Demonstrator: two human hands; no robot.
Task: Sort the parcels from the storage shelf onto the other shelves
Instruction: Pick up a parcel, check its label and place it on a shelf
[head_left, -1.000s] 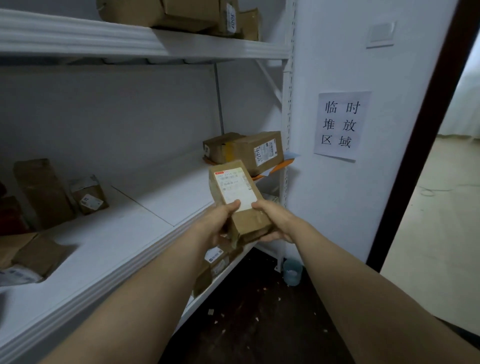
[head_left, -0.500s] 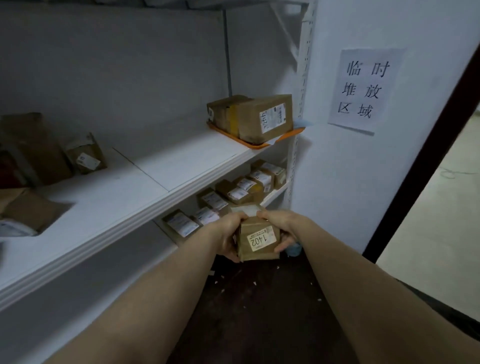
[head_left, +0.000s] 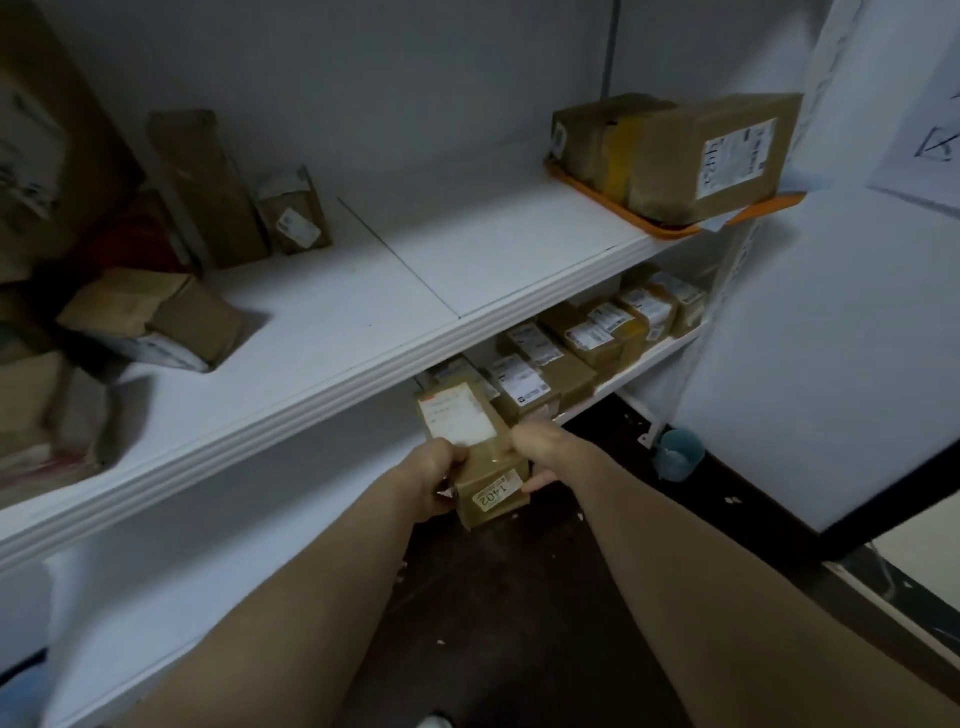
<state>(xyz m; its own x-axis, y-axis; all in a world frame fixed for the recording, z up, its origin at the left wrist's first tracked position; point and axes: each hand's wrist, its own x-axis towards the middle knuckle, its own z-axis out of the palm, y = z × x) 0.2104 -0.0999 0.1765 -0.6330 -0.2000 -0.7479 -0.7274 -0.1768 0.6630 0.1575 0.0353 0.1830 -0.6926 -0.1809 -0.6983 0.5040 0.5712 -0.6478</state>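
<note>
Both hands make the grip: the left hand (head_left: 434, 480) curls round the left side of the parcel (head_left: 485, 462) and the right hand (head_left: 540, 452) clasps its right side, fingers tucked beneath. Holding it from two sides likely keeps the box level and stops it twisting while it is steered into a tight opening.

The middle shelf (head_left: 467, 249) is the broad white board that everything else is placed against. Below it runs the lower shelf (head_left: 639, 369), shallower and darker. On the middle shelf's right end an orange tray (head_left: 670, 228) carries a big box (head_left: 717, 156), its label turned outward, probably so it reads from the aisle. Towards the middle shelf's left end a tipped box (head_left: 156, 322) leans among others, looking dropped rather than sorted.

Beneath the middle shelf's right half, a row of parcels (head_left: 566, 353) lies flat on the lower shelf with white labels up, packed side by side, which suggests this is a sorted destination.

The held parcel hangs just under and in front of the middle shelf's front edge, beside the near end of that row. Its shipping label faces up like the others, and its sticker (head_left: 496, 496), reading 1402, faces the person, presumably for checking the slot.
</note>
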